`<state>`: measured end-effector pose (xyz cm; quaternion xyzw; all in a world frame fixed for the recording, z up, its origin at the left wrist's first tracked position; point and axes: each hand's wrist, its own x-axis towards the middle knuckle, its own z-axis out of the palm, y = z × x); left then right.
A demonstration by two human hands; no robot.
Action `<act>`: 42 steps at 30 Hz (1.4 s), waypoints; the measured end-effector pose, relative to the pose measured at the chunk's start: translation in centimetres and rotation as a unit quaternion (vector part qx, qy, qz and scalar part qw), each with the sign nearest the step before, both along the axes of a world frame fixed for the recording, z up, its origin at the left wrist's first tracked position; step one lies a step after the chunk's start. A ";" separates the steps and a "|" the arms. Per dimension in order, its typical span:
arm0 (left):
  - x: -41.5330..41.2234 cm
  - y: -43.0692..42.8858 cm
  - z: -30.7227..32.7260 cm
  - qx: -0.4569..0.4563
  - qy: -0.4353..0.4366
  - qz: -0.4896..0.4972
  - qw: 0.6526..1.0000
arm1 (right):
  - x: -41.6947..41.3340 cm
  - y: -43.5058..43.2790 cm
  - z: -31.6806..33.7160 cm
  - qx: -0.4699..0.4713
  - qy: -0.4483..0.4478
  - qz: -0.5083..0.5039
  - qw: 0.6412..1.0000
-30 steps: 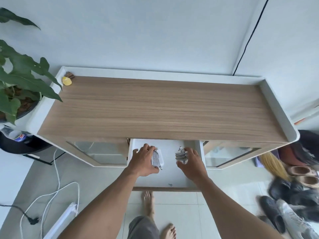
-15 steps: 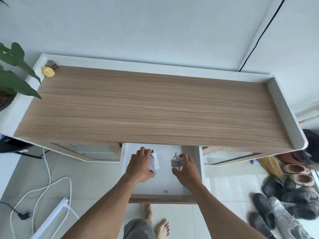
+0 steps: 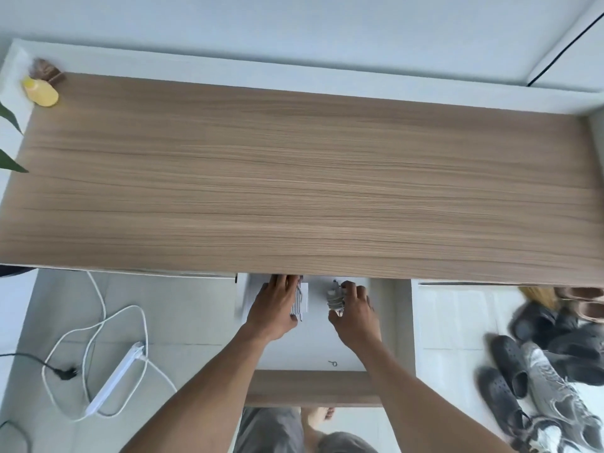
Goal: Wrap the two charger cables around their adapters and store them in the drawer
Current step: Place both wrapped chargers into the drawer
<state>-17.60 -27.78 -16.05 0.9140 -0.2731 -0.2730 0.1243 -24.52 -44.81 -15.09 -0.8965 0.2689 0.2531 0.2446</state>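
head view: hands pushed deeper into drawer, left hand gripping white wound adapter, right hand gripping grey cable bundle; only release pending.

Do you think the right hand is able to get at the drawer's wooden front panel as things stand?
Probably yes: the wooden front panel lies bare, nothing blocking it, though the right hand grips a wrapped charger and must release it first.

Drawer rear unseen beneath the tabletop
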 end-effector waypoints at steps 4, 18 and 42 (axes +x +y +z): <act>-0.6 0.1 -1.3 0.003 -0.002 -0.010 1.000 | -0.6 0.4 -0.9 -0.006 -0.009 0.000 1.000; -2.1 -0.6 0.6 0.054 -0.012 -0.007 0.998 | -2.5 -1.1 0.5 0.049 -0.021 -0.019 0.998; -17.6 -0.6 14.1 -0.077 -0.136 0.216 0.964 | -15.2 -0.1 12.9 0.085 -0.197 -0.072 0.974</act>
